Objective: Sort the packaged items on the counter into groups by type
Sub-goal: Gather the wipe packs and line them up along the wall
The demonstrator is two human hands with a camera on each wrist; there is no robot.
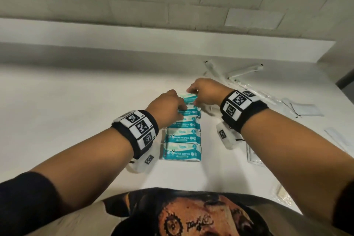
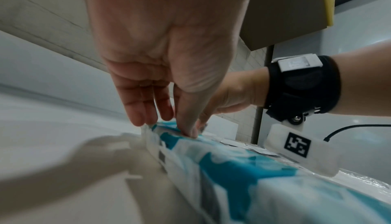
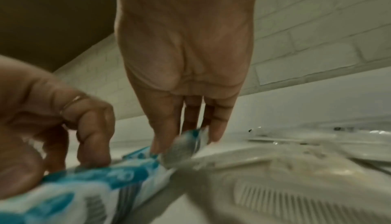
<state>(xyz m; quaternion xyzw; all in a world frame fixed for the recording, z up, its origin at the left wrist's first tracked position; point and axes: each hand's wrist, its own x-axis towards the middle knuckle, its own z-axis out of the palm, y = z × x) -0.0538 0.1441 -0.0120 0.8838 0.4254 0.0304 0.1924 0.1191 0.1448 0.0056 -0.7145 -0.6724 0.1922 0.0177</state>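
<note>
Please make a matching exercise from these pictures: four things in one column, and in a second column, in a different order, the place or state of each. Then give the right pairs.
Things
1. farthest wipes pack
2. nearest wipes pack
3. clear wrapped items
4. left hand

Places or states
A. lies at the near end of the row, untouched
B. lie at the far right of the counter
C. held at both ends by two hands
D. pinches the left end of a pack

Pairs: 1-C, 2-A, 3-B, 4-D
</note>
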